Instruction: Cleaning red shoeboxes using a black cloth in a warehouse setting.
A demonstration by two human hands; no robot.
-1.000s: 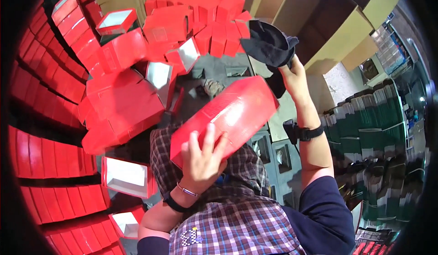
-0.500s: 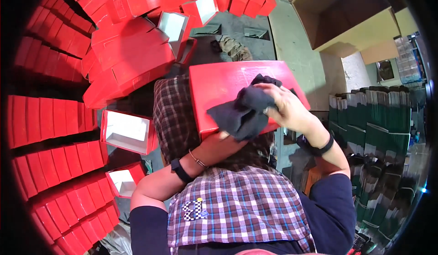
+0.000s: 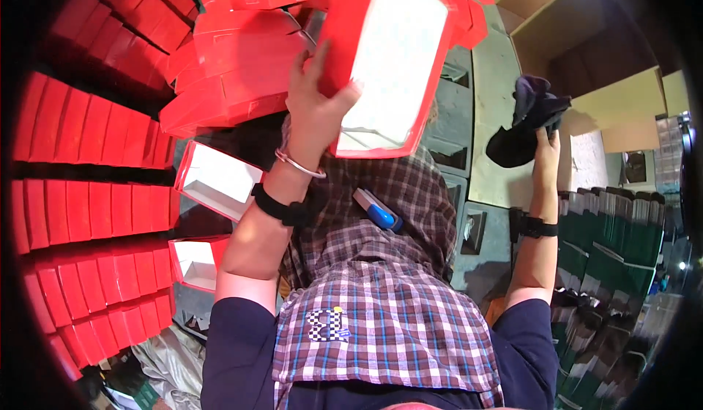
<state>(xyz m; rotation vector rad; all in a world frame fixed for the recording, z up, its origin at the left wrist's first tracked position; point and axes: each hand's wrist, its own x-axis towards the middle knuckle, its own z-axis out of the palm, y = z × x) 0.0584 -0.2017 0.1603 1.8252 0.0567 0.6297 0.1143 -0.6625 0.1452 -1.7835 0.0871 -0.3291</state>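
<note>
My left hand [image 3: 318, 106] grips the near left side of a red box [image 3: 344, 40], thumb over its rim. The box is raised and tilted, its white inside [image 3: 399, 58] facing me. Off to the right, my right hand [image 3: 545, 146] is closed on a crumpled black cloth [image 3: 531, 117], held apart from the box. On the plaid apron over my lap lies a blue and grey utility knife [image 3: 378, 211], touched by neither hand.
Rows of red boxes [image 3: 88, 216] are stacked at the left. More red boxes [image 3: 242, 65] pile up ahead. Two open boxes [image 3: 223, 179] stand beside my left arm. A large cardboard carton [image 3: 593, 51] is at the far right, with bundled green flat stacks [image 3: 611, 227] nearer.
The red box has left my lap, lifted forward and turned so its inside shows. My right hand has carried the black cloth away to the right. The knife on my lap is now uncovered.
</note>
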